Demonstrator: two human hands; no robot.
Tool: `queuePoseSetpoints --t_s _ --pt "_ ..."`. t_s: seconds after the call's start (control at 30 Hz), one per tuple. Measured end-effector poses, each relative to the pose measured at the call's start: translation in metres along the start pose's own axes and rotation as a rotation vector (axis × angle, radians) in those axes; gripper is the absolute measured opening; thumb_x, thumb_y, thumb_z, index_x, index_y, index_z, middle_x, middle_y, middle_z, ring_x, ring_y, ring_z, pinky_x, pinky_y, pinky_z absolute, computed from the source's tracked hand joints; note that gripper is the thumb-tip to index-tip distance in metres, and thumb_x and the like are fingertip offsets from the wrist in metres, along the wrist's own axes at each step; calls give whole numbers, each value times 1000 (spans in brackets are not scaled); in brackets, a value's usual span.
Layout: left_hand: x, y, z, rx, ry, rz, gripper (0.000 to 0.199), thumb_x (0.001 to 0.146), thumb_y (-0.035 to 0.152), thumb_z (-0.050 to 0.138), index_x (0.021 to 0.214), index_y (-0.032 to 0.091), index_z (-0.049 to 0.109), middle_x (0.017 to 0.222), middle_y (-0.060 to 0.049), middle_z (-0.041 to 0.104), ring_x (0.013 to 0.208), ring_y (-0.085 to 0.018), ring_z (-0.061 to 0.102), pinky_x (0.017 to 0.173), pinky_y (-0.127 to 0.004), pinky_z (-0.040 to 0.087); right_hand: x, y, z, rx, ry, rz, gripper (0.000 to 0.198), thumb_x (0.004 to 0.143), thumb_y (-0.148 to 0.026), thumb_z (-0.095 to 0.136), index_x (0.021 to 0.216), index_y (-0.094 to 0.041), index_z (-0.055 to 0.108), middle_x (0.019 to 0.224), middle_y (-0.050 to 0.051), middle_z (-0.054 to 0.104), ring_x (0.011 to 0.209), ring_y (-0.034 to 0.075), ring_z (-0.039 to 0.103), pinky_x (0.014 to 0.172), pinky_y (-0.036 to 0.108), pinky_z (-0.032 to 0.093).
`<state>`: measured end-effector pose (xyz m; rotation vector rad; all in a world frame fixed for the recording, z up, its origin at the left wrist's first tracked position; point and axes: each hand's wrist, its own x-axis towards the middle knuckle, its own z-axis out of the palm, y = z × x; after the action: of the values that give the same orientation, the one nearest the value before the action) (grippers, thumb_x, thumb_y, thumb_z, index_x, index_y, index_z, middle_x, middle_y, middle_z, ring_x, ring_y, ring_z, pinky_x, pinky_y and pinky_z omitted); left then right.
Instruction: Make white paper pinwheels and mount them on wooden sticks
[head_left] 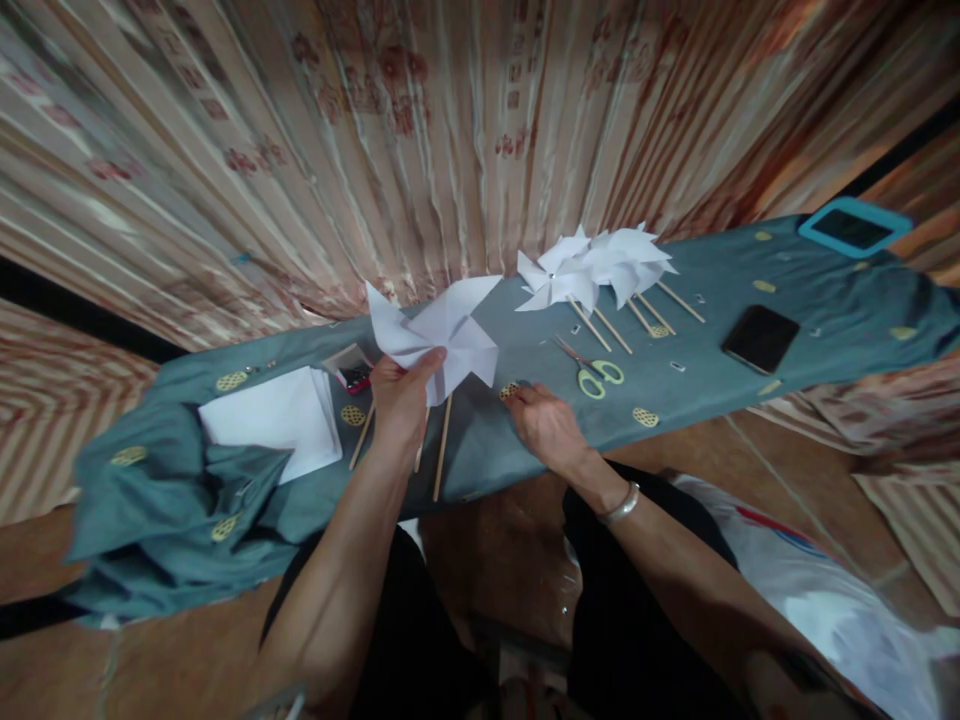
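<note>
My left hand (405, 395) grips a white paper pinwheel (450, 325) near its centre, thumb on top, above the cloth. Several wooden sticks (442, 450) lie on the cloth below it, partly covered by the pinwheel and my hand. To the right, my right hand (547, 425) is low over the cloth, with thumb and fingertips pinched together. Whatever the pinch may hold is too small to make out. Scissors (592, 375) with yellow-green handles rest beyond the right hand. A small open box (351, 368) with dark contents stands by my left hand.
Several white pinwheels on sticks (559, 275) lie along the far edge. White paper sheets (274, 420) are stacked at left. A black phone (761, 338) and a blue-framed device (855, 228) lie right. A curtain (450, 150) hangs behind; a plastic bag (832, 600) sits on the floor.
</note>
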<state>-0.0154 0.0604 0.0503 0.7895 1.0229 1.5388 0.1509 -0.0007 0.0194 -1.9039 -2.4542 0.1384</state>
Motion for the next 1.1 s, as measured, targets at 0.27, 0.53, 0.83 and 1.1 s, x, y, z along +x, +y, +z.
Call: queuePoseSetpoints --t_s 0.27,0.53,0.83,1.1 --pt "-10 -9 4 -5 -68 -53 26 52 22 84 73 14 71 71 0 73 62 -13 64 66 -26 51 -5 19 15 590 350 30 18 88 -19 56 94 -20 73 94 7 77 85 22 71 81 35 55" --pt "-21 -18 8 130 -110 -92 24 57 24 80 77 15 71 74 -1 73 66 -15 64 69 -28 51 -18 20 -23 1151 594 191 9 76 -28 73 82 -21 74 72 0 73 61 13 63 60 26 52" --pt "-33 -24 17 209 -191 -66 24 60 23 78 82 14 72 77 -2 74 68 -16 65 68 -27 49 -22 1 -28 984 710 65 3 81 -28 72 83 -26 73 138 3 57 129 25 53 110 47 39" --pt "-41 -22 21 204 -235 -76 20 61 22 78 79 14 73 76 -3 74 68 -16 66 67 -27 50 -15 5 -19 977 644 95 11 83 -36 70 83 -25 73 147 3 49 142 27 38 118 51 26"
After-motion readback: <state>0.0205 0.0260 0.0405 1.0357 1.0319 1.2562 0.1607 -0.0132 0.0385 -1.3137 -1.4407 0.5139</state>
